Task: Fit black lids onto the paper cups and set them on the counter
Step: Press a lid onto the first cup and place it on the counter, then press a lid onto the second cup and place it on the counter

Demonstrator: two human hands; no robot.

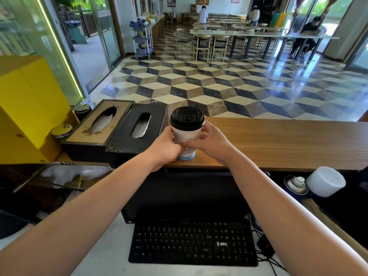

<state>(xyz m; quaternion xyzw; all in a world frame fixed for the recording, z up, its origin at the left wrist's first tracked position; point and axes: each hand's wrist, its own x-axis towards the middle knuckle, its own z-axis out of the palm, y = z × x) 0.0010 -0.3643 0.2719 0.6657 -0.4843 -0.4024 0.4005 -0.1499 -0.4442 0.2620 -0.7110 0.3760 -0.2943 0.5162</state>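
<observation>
In the head view, a paper cup [186, 136] is seen upright at the left end of a wooden worktop [278, 142], close to its near edge. Its long axis is vertical, with the mouth upward and the narrower base downward. The base appears to rest on the wood. A black lid [187, 118] is seated on the rim and the mouth is fully covered by it. Raised marks can be made out on the lid, but they are too small to be read. A line drawing is printed on the cup's pale wall and a light blue band runs round its foot. No writing on it can be read.

The cup is held from both sides. The left hand [166, 148] is wrapped round the left side of the wall, its grip closed with fingers curled against the paper. The right hand [209, 144] is closed round the right side, with the thumb laid across the near face and the fingers curled behind. The thumbs nearly meet at the middle of the cup.

Just left of the cup, two tissue boxes are set side by side: a black box [137, 128] beside the cup and a wood-topped box [99, 124] further left. A yellow cabinet [29, 102] stands at the far left.

Below the worktop, on the near side, a black keyboard [193, 242] lies flat. A small white logo with a few characters is printed near its right end, too small to be read with certainty. A spray can [296, 185] and a white tub [325, 181] lie at the right, under the worktop's edge.
</observation>
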